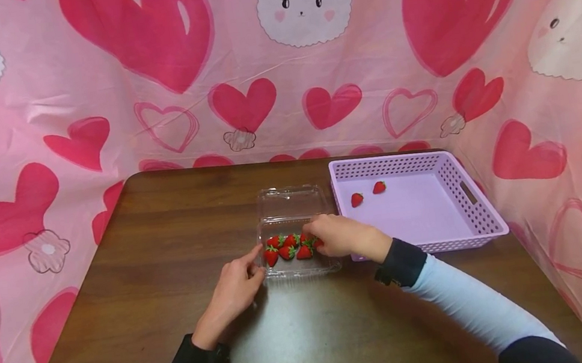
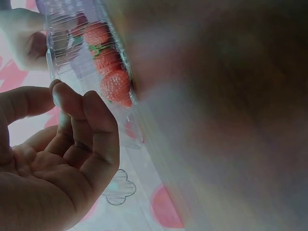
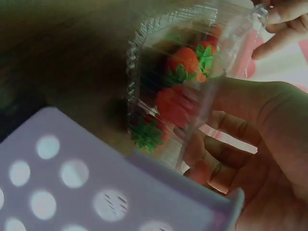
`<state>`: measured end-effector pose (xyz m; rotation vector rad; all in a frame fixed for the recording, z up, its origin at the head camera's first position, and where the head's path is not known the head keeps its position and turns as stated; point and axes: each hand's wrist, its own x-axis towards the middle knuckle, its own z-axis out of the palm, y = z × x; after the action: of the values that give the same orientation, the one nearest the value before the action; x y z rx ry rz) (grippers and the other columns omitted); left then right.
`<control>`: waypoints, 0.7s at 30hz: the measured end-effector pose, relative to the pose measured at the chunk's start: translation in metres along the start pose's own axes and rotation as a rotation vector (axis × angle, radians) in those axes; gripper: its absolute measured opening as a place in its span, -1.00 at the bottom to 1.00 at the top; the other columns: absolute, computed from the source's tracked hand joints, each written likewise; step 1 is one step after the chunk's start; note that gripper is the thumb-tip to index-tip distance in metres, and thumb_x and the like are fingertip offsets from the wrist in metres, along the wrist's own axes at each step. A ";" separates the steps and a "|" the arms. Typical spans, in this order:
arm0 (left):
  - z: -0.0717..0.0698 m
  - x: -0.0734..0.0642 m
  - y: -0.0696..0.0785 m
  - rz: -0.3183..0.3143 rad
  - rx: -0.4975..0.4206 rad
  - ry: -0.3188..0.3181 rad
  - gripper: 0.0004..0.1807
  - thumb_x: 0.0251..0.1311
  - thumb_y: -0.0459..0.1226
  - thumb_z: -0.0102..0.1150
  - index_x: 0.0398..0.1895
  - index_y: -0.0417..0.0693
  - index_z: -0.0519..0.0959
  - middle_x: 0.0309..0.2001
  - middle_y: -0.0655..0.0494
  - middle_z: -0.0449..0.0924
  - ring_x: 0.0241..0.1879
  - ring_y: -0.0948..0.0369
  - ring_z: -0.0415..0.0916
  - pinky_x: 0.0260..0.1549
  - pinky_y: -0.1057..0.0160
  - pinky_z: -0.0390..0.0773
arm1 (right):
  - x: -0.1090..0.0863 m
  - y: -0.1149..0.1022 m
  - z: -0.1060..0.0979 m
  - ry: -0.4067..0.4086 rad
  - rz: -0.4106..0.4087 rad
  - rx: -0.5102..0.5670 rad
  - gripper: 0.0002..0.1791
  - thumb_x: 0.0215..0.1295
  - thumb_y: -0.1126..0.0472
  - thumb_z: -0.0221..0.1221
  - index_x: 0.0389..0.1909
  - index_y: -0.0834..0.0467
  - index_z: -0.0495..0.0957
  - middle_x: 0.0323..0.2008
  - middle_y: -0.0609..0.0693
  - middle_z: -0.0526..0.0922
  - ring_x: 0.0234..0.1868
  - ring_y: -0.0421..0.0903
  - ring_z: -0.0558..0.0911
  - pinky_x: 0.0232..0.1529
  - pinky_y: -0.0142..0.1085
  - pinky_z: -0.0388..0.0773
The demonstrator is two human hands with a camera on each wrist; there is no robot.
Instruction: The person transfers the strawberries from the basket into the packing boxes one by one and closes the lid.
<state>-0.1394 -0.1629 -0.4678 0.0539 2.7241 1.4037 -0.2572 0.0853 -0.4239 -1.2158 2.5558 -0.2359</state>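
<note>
A hinged clear plastic box (image 1: pixel 302 270) stands on the brown table with its lid lying back. Several red strawberries (image 1: pixel 287 252) with green leaves are in it. My right hand (image 1: pixel 338 234) reaches into the box from the right. Its thumb and fingers close around a strawberry (image 3: pixel 177 105) there, partly hidden by the hand and the plastic. At the left edge of the box, my left hand (image 1: pixel 238 282) touches the rim with its forefinger, the thumb apart from it near the front corner.
Directly right of the box is a shallow lilac basket (image 1: pixel 424 247) with perforated walls. Two strawberries lie in its back left part, one strawberry (image 1: pixel 357 199) near the left wall. A pink cloth (image 1: pixel 276 62) with hearts and bunnies hangs behind and beside the table (image 1: pixel 168 245).
</note>
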 end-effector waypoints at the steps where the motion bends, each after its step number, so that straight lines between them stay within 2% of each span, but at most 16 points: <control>1: 0.000 0.000 0.000 -0.002 -0.002 -0.001 -0.39 0.38 -0.38 0.23 0.50 -0.23 0.45 -0.63 0.18 0.37 -0.74 0.20 0.32 -0.69 0.28 0.33 | 0.000 0.000 0.002 0.002 0.001 -0.006 -0.70 0.29 0.30 0.41 0.03 0.22 0.68 -0.17 0.08 0.69 -0.18 -0.01 0.65 -0.01 -0.10 0.67; 8: 0.001 0.000 -0.001 0.007 0.002 0.004 -0.39 0.36 -0.38 0.22 0.49 -0.24 0.45 -0.62 0.20 0.39 -0.74 0.24 0.32 -0.70 0.29 0.32 | 0.003 0.000 0.010 0.022 0.007 -0.038 -0.80 0.28 0.29 0.43 -0.11 0.15 0.70 -0.29 -0.01 0.64 -0.30 -0.07 0.58 -0.18 -0.17 0.65; 17: 0.000 0.000 -0.001 -0.003 -0.012 -0.002 -0.39 0.37 -0.37 0.21 0.50 -0.23 0.45 -0.62 0.19 0.39 -0.74 0.23 0.31 -0.71 0.30 0.30 | 0.004 0.002 0.012 0.024 0.004 -0.037 -0.80 0.25 0.26 0.47 -0.14 0.13 0.70 -0.29 -0.04 0.66 -0.30 -0.08 0.59 -0.15 -0.16 0.67; 21: 0.000 0.000 -0.001 -0.008 -0.014 -0.003 -0.39 0.38 -0.37 0.21 0.50 -0.23 0.45 -0.61 0.18 0.38 -0.73 0.23 0.30 -0.70 0.29 0.30 | 0.004 0.003 0.011 0.024 0.006 -0.018 -0.77 0.26 0.27 0.46 -0.08 0.14 0.71 -0.25 -0.03 0.68 -0.27 -0.08 0.60 -0.10 -0.16 0.68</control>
<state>-0.1399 -0.1630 -0.4684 0.0444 2.7088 1.4187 -0.2578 0.0838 -0.4358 -1.2185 2.5865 -0.2282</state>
